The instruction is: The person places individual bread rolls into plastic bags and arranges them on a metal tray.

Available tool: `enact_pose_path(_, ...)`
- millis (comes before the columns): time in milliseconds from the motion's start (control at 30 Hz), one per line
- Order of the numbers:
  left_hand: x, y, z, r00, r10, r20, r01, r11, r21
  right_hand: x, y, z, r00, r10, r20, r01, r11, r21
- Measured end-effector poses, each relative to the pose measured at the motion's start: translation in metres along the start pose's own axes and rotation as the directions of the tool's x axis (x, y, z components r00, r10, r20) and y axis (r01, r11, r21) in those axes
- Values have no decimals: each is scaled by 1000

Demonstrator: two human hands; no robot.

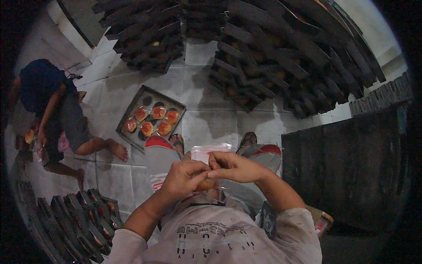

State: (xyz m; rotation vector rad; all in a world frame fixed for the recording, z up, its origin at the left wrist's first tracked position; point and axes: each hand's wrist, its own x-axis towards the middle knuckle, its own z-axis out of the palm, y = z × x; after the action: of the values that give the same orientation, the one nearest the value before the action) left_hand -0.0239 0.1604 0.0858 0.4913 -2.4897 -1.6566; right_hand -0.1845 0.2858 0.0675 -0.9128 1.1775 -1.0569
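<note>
Low in front of my body, a clear plastic bag with a golden bun (203, 185) inside sits beneath my fingers. My left hand (184, 176) and my right hand (233, 166) meet at the bag's top, both with fingers pinched on it; their fingertips partly hide it. Just beyond my hands, between my knees, lies a stack of pink-and-clear plastic wrappers (204, 148).
A tray (147, 91) of several buns lies ahead-left. Dark stacked trays stand ahead (290, 57) and lower left (70, 220). A person in dark clothes (44, 88) is low on the tiles at left, bare foot outstretched. A dark panel (338, 163) stands right.
</note>
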Motion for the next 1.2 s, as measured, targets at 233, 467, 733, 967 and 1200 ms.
enact_pose_path(233, -6, -6, 0, 956, -222, -190, 122, 894, -431, -51, 29, -76, 961, -7, -275, 50, 987, 151)
enact_pose_path(467, -9, -38, 6, 850, -403, -340, -36, 600, -799, -51, 29, -78, 628, -16, -778, -155, 977, -146)
enact_pose_path(733, -24, -34, -26, 693, -426, -581, -131, 718, -683, 90, -21, 14, 842, -341, -418, 301, 940, -160)
enact_pose_path(967, -110, -80, -26, 603, -320, -731, 364, 926, -105, 104, 48, 32, 940, -79, -332, -66, 913, -403)
enact_pose_path(1200, -112, -106, 18, 471, -694, -544, 425, 719, -550, 73, 85, 52, 790, 585, -185, -493, 785, 375)
